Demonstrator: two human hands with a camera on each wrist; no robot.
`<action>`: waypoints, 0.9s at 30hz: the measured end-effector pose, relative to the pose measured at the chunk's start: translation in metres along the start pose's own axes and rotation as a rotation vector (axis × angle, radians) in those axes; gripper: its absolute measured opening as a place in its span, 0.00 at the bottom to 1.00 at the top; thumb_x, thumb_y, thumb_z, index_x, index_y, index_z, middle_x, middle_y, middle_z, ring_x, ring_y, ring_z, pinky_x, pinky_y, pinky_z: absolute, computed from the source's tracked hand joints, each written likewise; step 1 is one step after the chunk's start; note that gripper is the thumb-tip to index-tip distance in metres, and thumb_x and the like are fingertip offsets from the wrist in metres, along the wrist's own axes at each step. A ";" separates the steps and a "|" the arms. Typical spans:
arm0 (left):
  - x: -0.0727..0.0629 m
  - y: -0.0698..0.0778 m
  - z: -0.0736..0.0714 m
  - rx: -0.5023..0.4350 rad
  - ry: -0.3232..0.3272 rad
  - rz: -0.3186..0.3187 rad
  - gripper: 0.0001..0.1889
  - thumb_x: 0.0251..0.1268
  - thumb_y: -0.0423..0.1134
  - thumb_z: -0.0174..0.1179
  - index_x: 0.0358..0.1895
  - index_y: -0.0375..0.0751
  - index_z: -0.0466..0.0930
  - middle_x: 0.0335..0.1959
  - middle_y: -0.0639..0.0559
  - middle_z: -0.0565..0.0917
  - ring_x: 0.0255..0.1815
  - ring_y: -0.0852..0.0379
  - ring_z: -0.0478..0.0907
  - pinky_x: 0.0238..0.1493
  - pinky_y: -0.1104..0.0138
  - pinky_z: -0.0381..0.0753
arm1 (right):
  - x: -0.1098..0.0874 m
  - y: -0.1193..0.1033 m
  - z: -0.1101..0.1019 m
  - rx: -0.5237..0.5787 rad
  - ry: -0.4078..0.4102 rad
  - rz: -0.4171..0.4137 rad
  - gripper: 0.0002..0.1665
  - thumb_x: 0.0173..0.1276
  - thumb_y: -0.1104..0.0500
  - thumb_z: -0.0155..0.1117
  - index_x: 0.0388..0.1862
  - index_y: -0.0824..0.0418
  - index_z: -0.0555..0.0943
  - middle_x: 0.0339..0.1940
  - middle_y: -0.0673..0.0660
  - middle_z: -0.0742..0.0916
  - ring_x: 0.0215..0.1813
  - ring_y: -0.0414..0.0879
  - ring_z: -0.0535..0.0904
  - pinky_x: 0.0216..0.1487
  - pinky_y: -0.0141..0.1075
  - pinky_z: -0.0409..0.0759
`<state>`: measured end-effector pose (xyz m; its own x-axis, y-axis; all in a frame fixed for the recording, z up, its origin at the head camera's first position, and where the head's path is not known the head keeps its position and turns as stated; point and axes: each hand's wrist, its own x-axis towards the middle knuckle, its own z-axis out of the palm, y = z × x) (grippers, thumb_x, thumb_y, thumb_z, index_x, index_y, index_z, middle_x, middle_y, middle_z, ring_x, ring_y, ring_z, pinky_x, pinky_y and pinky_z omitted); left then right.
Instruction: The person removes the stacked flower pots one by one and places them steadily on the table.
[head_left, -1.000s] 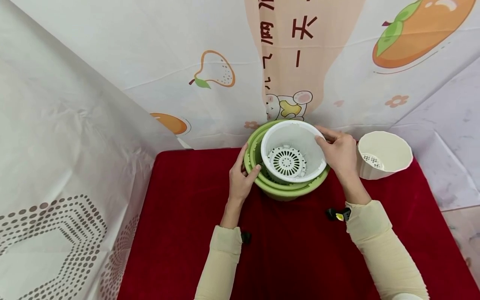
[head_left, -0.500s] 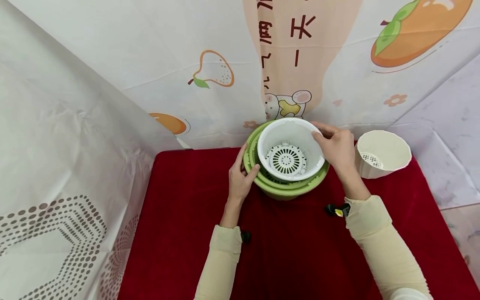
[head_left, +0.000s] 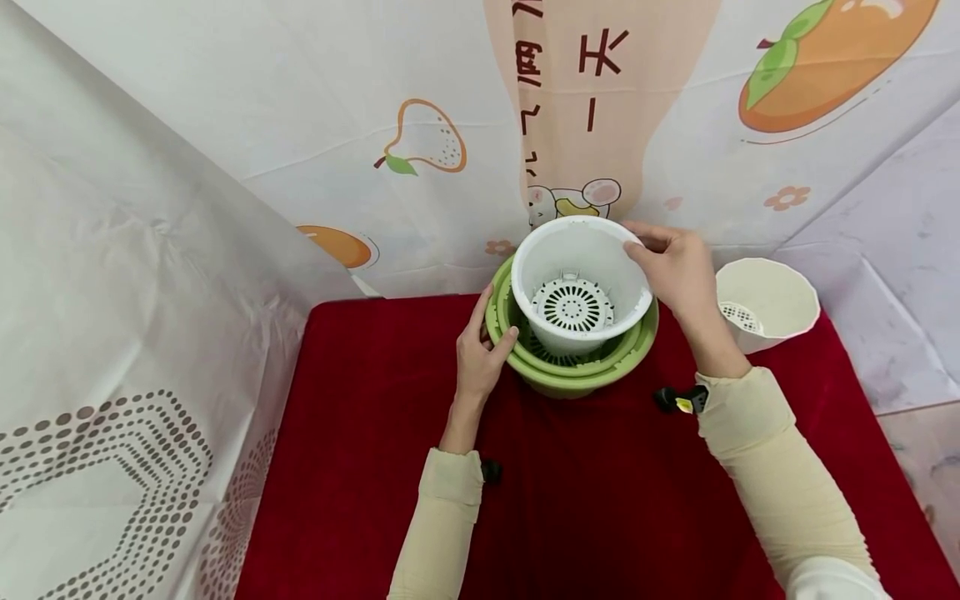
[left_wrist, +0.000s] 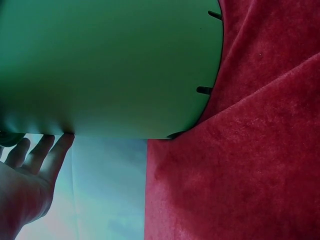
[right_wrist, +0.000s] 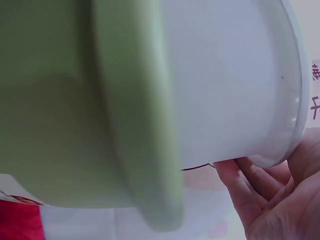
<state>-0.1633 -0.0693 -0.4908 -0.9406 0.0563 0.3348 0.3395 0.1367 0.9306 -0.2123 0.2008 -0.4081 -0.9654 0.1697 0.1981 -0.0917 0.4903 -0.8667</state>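
Note:
A white plastic flowerpot (head_left: 581, 258) with a slotted base is partly raised out of the green flowerpots (head_left: 566, 385), which look nested, with two green rims showing. My right hand (head_left: 678, 271) pinches the white pot's rim at its right side, thumb inside and fingers outside. In the right wrist view, the white pot's smooth wall (right_wrist: 225, 80) rises above the green rim (right_wrist: 145, 125). At the left side, my left hand (head_left: 480, 354) grips the green rim, thumb over the edge. The left wrist view has that hand's fingertips (left_wrist: 62, 142) against the green wall (left_wrist: 110, 70).
A cream flowerpot (head_left: 780, 300) with a perforated base stands to the right on the red cloth-covered table (head_left: 375, 433). A printed fabric backdrop (head_left: 315, 108) hangs right behind the pots. White sheeting (head_left: 150, 292) hangs at the left.
My right hand has lifted the white pot upward and slightly back, exposing more of the green pot's slotted base. My left hand keeps its hold on the green rim.

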 end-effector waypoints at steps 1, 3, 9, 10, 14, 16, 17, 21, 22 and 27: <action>0.000 0.000 0.000 0.001 0.000 -0.002 0.35 0.63 0.26 0.62 0.74 0.30 0.61 0.69 0.36 0.71 0.55 0.42 0.81 0.42 0.66 0.85 | 0.001 -0.002 -0.001 -0.001 -0.001 0.005 0.16 0.69 0.59 0.65 0.54 0.57 0.87 0.42 0.66 0.89 0.33 0.25 0.80 0.33 0.20 0.77; 0.000 0.000 0.000 0.003 0.000 -0.005 0.36 0.63 0.26 0.62 0.74 0.30 0.61 0.69 0.36 0.71 0.55 0.43 0.81 0.41 0.67 0.85 | 0.003 -0.006 -0.004 -0.006 0.001 0.013 0.16 0.68 0.58 0.65 0.53 0.57 0.87 0.42 0.65 0.89 0.33 0.26 0.80 0.33 0.21 0.77; 0.000 0.000 0.001 -0.004 -0.002 -0.004 0.36 0.63 0.24 0.61 0.75 0.32 0.60 0.70 0.37 0.70 0.56 0.42 0.80 0.42 0.67 0.85 | 0.006 -0.015 -0.009 -0.015 0.020 0.029 0.15 0.65 0.57 0.67 0.50 0.54 0.89 0.37 0.54 0.91 0.34 0.29 0.81 0.34 0.22 0.77; 0.000 0.000 0.001 -0.006 -0.004 -0.004 0.36 0.63 0.25 0.61 0.75 0.32 0.60 0.70 0.38 0.70 0.56 0.42 0.80 0.42 0.66 0.85 | 0.006 -0.016 -0.010 -0.012 0.025 0.030 0.15 0.65 0.57 0.68 0.50 0.53 0.89 0.36 0.51 0.91 0.34 0.30 0.81 0.34 0.22 0.77; -0.001 -0.002 0.000 -0.008 -0.010 -0.005 0.36 0.64 0.26 0.62 0.75 0.33 0.60 0.71 0.40 0.69 0.56 0.44 0.80 0.41 0.66 0.85 | 0.006 -0.021 -0.014 -0.016 0.034 0.034 0.14 0.64 0.56 0.68 0.49 0.51 0.90 0.31 0.44 0.90 0.34 0.31 0.81 0.32 0.22 0.76; -0.001 -0.004 0.000 -0.011 -0.012 -0.003 0.36 0.64 0.27 0.62 0.75 0.33 0.60 0.72 0.40 0.69 0.57 0.44 0.80 0.41 0.66 0.85 | 0.006 -0.023 -0.016 -0.011 0.035 0.033 0.14 0.64 0.56 0.68 0.48 0.51 0.90 0.31 0.42 0.89 0.34 0.32 0.81 0.32 0.22 0.76; -0.002 -0.004 0.000 -0.015 -0.013 0.000 0.36 0.64 0.27 0.62 0.75 0.33 0.60 0.72 0.40 0.69 0.57 0.44 0.79 0.42 0.66 0.85 | 0.006 -0.024 -0.017 -0.012 0.035 0.034 0.14 0.64 0.56 0.68 0.48 0.50 0.90 0.32 0.41 0.89 0.35 0.33 0.80 0.32 0.22 0.76; -0.001 -0.006 -0.001 -0.029 -0.016 0.009 0.36 0.64 0.26 0.62 0.76 0.33 0.59 0.72 0.39 0.68 0.59 0.44 0.79 0.44 0.65 0.85 | 0.007 -0.029 -0.021 0.003 0.029 0.038 0.14 0.64 0.56 0.68 0.48 0.49 0.90 0.34 0.41 0.89 0.37 0.35 0.80 0.34 0.22 0.76; -0.001 -0.006 -0.001 -0.031 -0.018 0.010 0.36 0.64 0.26 0.62 0.76 0.33 0.59 0.72 0.39 0.68 0.59 0.44 0.79 0.44 0.64 0.85 | 0.007 -0.029 -0.023 0.005 0.027 0.042 0.14 0.64 0.56 0.68 0.48 0.49 0.90 0.34 0.41 0.89 0.37 0.36 0.80 0.34 0.22 0.76; 0.000 -0.006 -0.001 -0.027 -0.024 0.013 0.36 0.65 0.27 0.62 0.76 0.33 0.58 0.72 0.39 0.68 0.58 0.45 0.79 0.43 0.58 0.86 | 0.007 -0.035 -0.030 0.020 0.008 0.085 0.14 0.63 0.54 0.69 0.47 0.48 0.90 0.33 0.42 0.90 0.35 0.35 0.82 0.31 0.22 0.78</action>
<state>-0.1655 -0.0715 -0.4962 -0.9356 0.0813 0.3437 0.3511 0.1091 0.9299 -0.2084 0.2108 -0.3629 -0.9679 0.2167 0.1273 -0.0146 0.4570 -0.8894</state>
